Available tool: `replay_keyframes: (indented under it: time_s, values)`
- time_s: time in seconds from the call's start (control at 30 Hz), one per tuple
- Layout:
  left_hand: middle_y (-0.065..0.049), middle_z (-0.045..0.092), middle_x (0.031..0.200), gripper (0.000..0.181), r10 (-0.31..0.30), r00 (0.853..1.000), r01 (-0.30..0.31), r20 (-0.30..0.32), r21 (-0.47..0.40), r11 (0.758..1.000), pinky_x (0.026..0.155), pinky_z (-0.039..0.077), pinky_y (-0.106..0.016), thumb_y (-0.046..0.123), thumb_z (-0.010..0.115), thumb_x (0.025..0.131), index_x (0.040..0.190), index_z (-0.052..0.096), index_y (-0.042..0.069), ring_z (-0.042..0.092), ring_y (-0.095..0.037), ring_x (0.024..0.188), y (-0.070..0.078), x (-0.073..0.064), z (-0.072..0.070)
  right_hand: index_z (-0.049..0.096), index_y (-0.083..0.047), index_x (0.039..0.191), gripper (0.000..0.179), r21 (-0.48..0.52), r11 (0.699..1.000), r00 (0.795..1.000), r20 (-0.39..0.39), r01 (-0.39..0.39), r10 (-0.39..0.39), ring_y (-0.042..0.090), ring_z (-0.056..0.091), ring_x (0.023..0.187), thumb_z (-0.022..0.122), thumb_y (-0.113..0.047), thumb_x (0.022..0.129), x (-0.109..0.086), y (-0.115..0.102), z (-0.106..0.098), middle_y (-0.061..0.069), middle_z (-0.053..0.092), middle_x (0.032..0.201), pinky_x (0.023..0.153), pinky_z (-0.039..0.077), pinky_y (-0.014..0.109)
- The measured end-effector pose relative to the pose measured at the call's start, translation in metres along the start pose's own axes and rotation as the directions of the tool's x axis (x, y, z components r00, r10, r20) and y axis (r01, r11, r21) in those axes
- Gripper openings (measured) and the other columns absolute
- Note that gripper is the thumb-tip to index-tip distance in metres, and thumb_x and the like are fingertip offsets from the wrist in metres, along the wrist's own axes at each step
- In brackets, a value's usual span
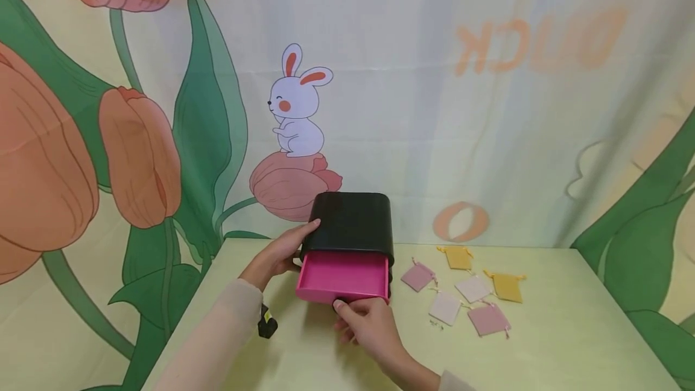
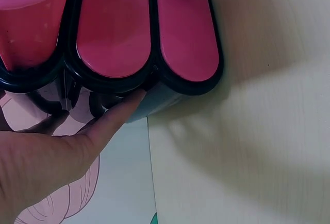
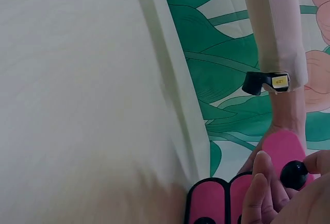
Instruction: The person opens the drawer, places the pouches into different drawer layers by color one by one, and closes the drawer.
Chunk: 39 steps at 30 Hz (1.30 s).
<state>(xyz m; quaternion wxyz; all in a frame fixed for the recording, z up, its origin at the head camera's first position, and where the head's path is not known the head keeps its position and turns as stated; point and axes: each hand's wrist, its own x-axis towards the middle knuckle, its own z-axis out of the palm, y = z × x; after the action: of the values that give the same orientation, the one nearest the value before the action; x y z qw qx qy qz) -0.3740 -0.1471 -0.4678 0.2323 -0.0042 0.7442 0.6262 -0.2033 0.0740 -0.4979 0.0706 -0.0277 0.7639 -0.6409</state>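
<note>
A small black cabinet (image 1: 353, 222) with pink drawers stands on the table. Its top drawer (image 1: 344, 276) is pulled out, showing the pink inside. My left hand (image 1: 282, 252) rests against the cabinet's left side, one fingertip at the top edge. In the left wrist view, an extended digit presses the casing near the lower drawers (image 2: 113, 33). My right hand (image 1: 374, 327) is at the front of the pulled-out drawer and pinches its round black knob (image 3: 294, 174); the other fingers lie below the knob.
Several small drawstring pouches lie to the right of the cabinet, among them a yellow pouch (image 1: 507, 287), a pink pouch (image 1: 488, 320) and a whitish pouch (image 1: 445, 308). A printed curtain (image 1: 391, 137) hangs behind the table (image 1: 570, 343).
</note>
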Motion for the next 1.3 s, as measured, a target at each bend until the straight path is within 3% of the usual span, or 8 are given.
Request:
replay_keyframes:
  time_s: [0.17, 0.3, 0.6, 0.7, 0.8, 0.93, 1.07, 1.3]
  values:
    - [-0.018, 0.033, 0.167, 0.086, 0.010, 1.000, -0.010, 0.000, 0.004, 1.000, 0.094, 0.056, -0.066, 0.067, 0.053, 0.103, 0.167, 0.029, 0.016, 0.046, -0.054, 0.140, 0.000, -0.003, -0.001, 0.081, -0.006, 0.087, 0.041, -0.027, 0.999, 1.000, 0.023, 0.021, -0.020, 0.026, 0.072, 0.060, 0.072, -0.044, 0.101, -0.001, 0.002, -0.001, 0.006, 0.076, 0.074, 0.056, 0.059, 0.038]
    - [-0.018, 0.033, 0.167, 0.086, 0.010, 1.000, -0.010, -0.002, -0.001, 1.000, 0.092, 0.058, -0.065, 0.068, 0.053, 0.102, 0.167, 0.029, 0.016, 0.047, -0.053, 0.139, 0.000, -0.004, -0.003, 0.080, -0.010, 0.083, 0.048, -0.148, 0.988, 0.990, 0.140, 0.051, -0.030, 0.023, 0.072, 0.059, 0.067, -0.052, 0.102, -0.003, 0.001, -0.015, 0.004, 0.075, 0.073, 0.055, 0.060, 0.040]
    - [-0.019, 0.033, 0.167, 0.088, 0.010, 1.000, -0.010, -0.008, 0.001, 1.000, 0.096, 0.054, -0.069, 0.069, 0.054, 0.101, 0.167, 0.028, 0.016, 0.046, -0.054, 0.139, 0.001, -0.003, -0.005, 0.081, -0.016, 0.094, 0.018, -0.341, 0.892, 0.898, 0.417, 0.296, -0.139, 0.020, 0.071, 0.065, 0.078, -0.033, 0.098, 0.016, 0.022, -0.095, -0.002, 0.075, 0.081, 0.056, 0.056, 0.027]
    - [-0.019, 0.035, 0.165, 0.087, 0.009, 1.000, -0.009, 0.000, 0.007, 1.000, 0.093, 0.056, -0.068, 0.069, 0.053, 0.102, 0.166, 0.029, 0.015, 0.049, -0.052, 0.136, 0.002, -0.004, -0.004, 0.080, -0.013, 0.094, 0.011, -0.390, 0.863, 0.890, 0.435, 0.321, -0.135, 0.019, 0.070, 0.067, 0.080, -0.024, 0.097, 0.031, 0.036, -0.123, 0.000, 0.075, 0.083, 0.058, 0.057, 0.026]
    - [-0.019, 0.036, 0.165, 0.086, 0.009, 1.000, -0.009, 0.002, 0.013, 1.000, 0.093, 0.056, -0.068, 0.067, 0.053, 0.102, 0.166, 0.029, 0.015, 0.050, -0.051, 0.134, 0.002, -0.004, -0.002, 0.078, -0.013, 0.091, 0.008, -0.495, 0.821, 0.937, 0.325, 0.284, -0.129, 0.016, 0.065, 0.069, 0.080, -0.019, 0.096, 0.048, 0.049, -0.146, -0.001, 0.073, 0.081, 0.059, 0.053, 0.027]
    - [-0.020, 0.038, 0.164, 0.086, 0.012, 1.000, -0.012, -0.005, 0.024, 1.000, 0.093, 0.055, -0.070, 0.067, 0.053, 0.102, 0.167, 0.029, 0.015, 0.051, -0.053, 0.134, 0.001, -0.002, -0.001, 0.078, -0.010, 0.095, 0.007, -0.586, 0.796, 0.988, 0.071, 0.151, -0.136, 0.016, 0.062, 0.078, 0.078, -0.016, 0.097, 0.073, 0.069, -0.171, -0.001, 0.072, 0.086, 0.063, 0.051, 0.029]
    - [-0.020, 0.039, 0.163, 0.087, 0.019, 1.000, -0.018, -0.013, 0.032, 0.999, 0.092, 0.056, -0.070, 0.068, 0.054, 0.101, 0.167, 0.028, 0.017, 0.052, -0.053, 0.134, 0.000, 0.000, -0.001, 0.076, 0.001, 0.108, 0.020, -0.610, 0.788, 0.982, -0.089, 0.077, -0.164, 0.025, 0.067, 0.089, 0.077, -0.017, 0.098, 0.096, 0.089, -0.185, 0.009, 0.074, 0.098, 0.072, 0.057, 0.038]
    - [-0.019, 0.038, 0.164, 0.089, 0.018, 1.000, -0.018, -0.014, 0.023, 1.000, 0.094, 0.054, -0.072, 0.069, 0.055, 0.100, 0.166, 0.030, 0.015, 0.050, -0.053, 0.136, -0.001, -0.001, -0.002, 0.073, 0.006, 0.108, 0.026, -0.654, 0.756, 0.975, -0.182, -0.023, -0.127, 0.032, 0.063, 0.091, 0.075, -0.017, 0.098, 0.121, 0.113, -0.186, 0.015, 0.070, 0.096, 0.083, 0.054, 0.051]
